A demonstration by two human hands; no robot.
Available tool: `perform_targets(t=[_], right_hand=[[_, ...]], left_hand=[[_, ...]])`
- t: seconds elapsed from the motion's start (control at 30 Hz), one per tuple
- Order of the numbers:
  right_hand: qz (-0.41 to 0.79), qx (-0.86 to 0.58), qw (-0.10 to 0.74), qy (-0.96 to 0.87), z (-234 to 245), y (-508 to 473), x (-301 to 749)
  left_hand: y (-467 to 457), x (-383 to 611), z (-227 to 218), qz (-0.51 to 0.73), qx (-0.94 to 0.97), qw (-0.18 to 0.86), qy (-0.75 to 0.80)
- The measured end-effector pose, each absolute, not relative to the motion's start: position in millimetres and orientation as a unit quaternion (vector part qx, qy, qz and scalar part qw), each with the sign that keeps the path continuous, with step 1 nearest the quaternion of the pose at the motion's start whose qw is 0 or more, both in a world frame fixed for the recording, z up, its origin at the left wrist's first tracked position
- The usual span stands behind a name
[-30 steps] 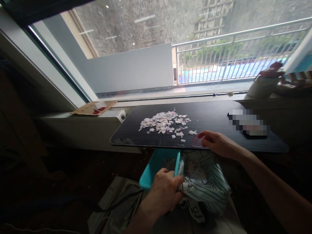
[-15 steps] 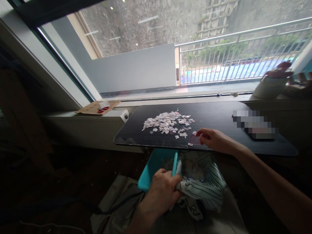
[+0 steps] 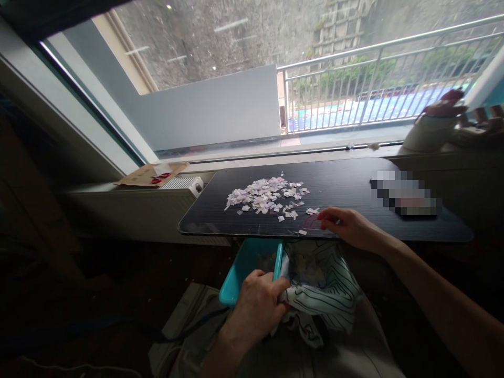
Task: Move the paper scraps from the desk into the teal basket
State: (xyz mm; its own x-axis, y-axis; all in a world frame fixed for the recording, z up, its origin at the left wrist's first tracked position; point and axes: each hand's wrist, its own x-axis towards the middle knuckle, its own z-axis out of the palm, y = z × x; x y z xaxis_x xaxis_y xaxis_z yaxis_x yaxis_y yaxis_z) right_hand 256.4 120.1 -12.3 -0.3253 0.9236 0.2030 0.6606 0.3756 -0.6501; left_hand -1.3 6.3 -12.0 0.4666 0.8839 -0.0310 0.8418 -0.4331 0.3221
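Note:
My left hand [image 3: 260,299] is wrapped round the rim of a teal plastic bin [image 3: 232,286] below the table edge. Its fingers also pinch the edge of a white patterned cloth [image 3: 326,302] that hangs open beside the bin, with pale scraps inside. On the dark table [image 3: 346,184], my right hand [image 3: 342,223] pinches a thin, see-through piece with reddish lines [image 3: 311,222], held low against the surface near the front edge. Several small paper scraps [image 3: 313,211] lie by its fingertips. Left of it spreads a heap of small whitish paper pieces [image 3: 262,194].
Red-handled scissors [image 3: 160,178] lie on brown paper [image 3: 136,176] on the left ledge, beside a white radiator [image 3: 185,186]. A blurred-out dark object [image 3: 409,197] rests on the table's right side. A pale figure-like object [image 3: 429,126] stands by the window.
The whole view has shifted slightly. My right hand, with the see-through piece, stays low at the table's front, and a few scraps beside it have moved. My left hand keeps its grip.

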Motion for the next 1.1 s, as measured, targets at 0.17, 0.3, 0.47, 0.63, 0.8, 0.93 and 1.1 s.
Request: perform_targets(t=[0.17, 0.3, 0.47, 0.63, 0.8, 0.93, 1.1], right_hand=[[0.221, -0.5, 0.263, -0.795, -10, 119, 252], [0.249, -0.494, 0.243, -0.796, -11, 108, 258], [0.25, -0.502, 0.26, -0.786, -9, 104, 265], [0.277, -0.49, 0.295, -0.772, -15, 114, 260], [0.356, -0.498, 0.389, -0.689, -35, 119, 258], [0.382, -0.492, 0.408, -0.667, -38, 119, 258], [0.394, -0.504, 0.428, -0.638, -34, 120, 257]], left_hand=[[8, -1, -13, 0.074, 0.843, 0.152, 0.51], [10, -1, -14, 0.078, 0.84, 0.164, 0.511], [13, 4, -10, 0.061, 0.837, 0.185, 0.512], [10, 11, -13, 0.053, 0.832, 0.179, 0.522], [9, 21, -19, 0.044, 0.821, 0.189, 0.537], [15, 29, -19, 0.028, 0.809, 0.199, 0.553], [23, 29, -15, 0.003, 0.81, 0.227, 0.541]])
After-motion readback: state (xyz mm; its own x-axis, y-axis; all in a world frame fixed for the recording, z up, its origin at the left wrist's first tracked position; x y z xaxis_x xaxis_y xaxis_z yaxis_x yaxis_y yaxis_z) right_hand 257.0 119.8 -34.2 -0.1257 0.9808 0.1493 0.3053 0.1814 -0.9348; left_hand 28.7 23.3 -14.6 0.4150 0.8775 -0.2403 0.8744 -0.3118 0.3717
